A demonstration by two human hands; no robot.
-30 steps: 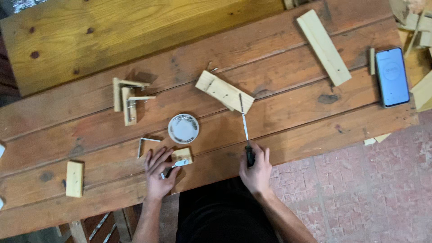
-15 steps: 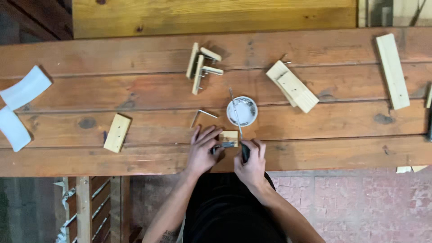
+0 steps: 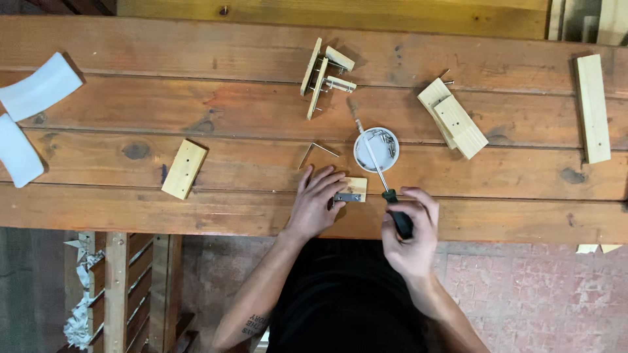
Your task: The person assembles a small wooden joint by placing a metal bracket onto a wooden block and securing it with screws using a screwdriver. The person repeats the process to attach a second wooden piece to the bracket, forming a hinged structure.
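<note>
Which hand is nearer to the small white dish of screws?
Right, though narrowly. The right hand holds a screwdriver just below the white dish, its shaft crossing the dish. The left hand rests lower left, pressing a small wooden block.
</note>
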